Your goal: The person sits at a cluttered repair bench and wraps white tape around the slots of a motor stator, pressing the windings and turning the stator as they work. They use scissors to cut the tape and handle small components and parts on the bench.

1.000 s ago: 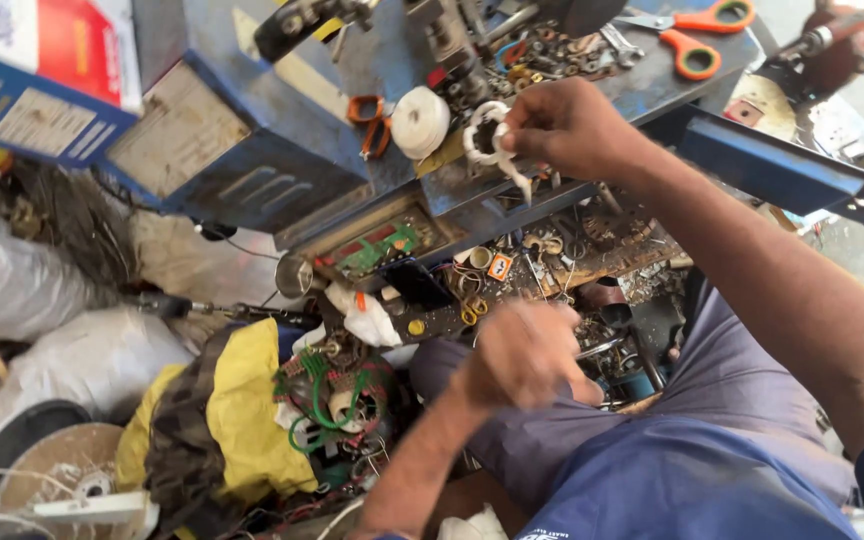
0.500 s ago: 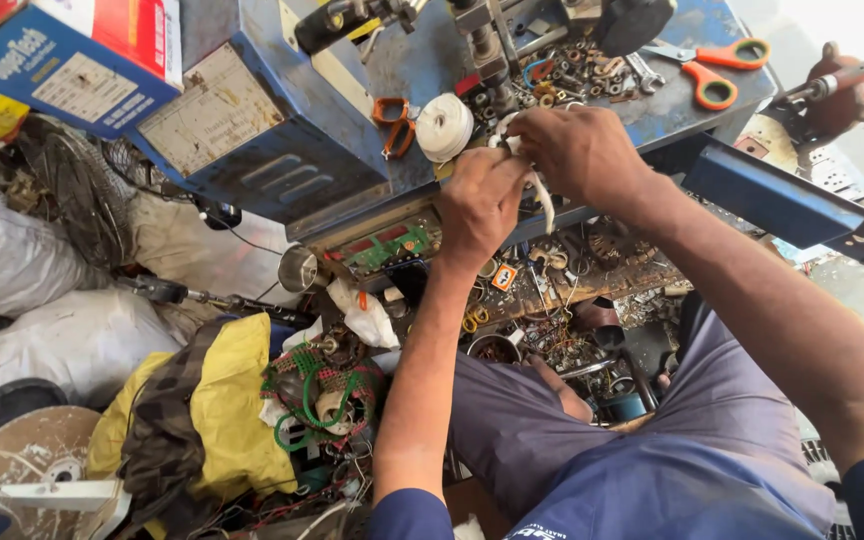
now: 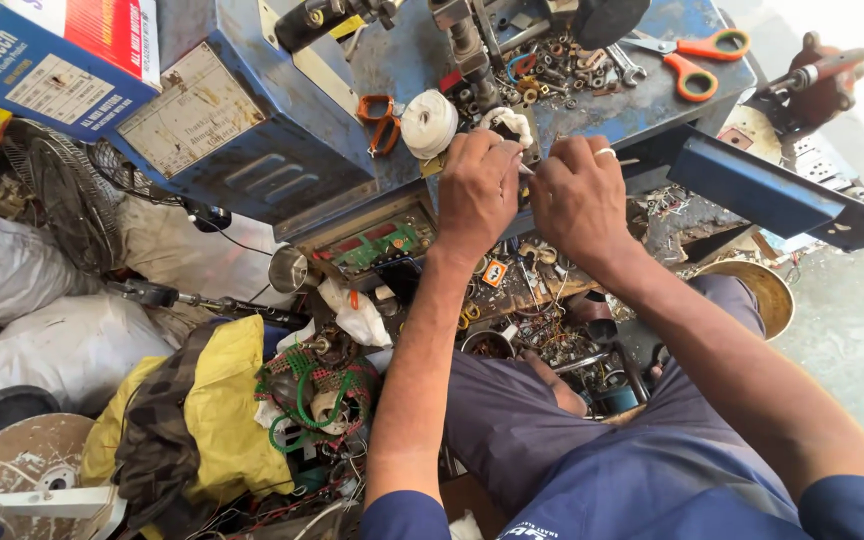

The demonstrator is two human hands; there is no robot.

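1. A blue metal desk [image 3: 642, 105] carries the clutter at the far side.
2. Orange-handled scissors [image 3: 697, 60] lie on it at the far right.
3. A white tape roll [image 3: 429, 124] sits left of centre, just beside small orange pliers [image 3: 380, 120].
4. Loose nuts and bolts [image 3: 562, 65] lie scattered between them.

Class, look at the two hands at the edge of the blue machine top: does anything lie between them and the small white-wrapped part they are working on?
Nothing visible does. The left hand and right hand are both already at the white-wrapped part; the white tape roll sits apart to its left.
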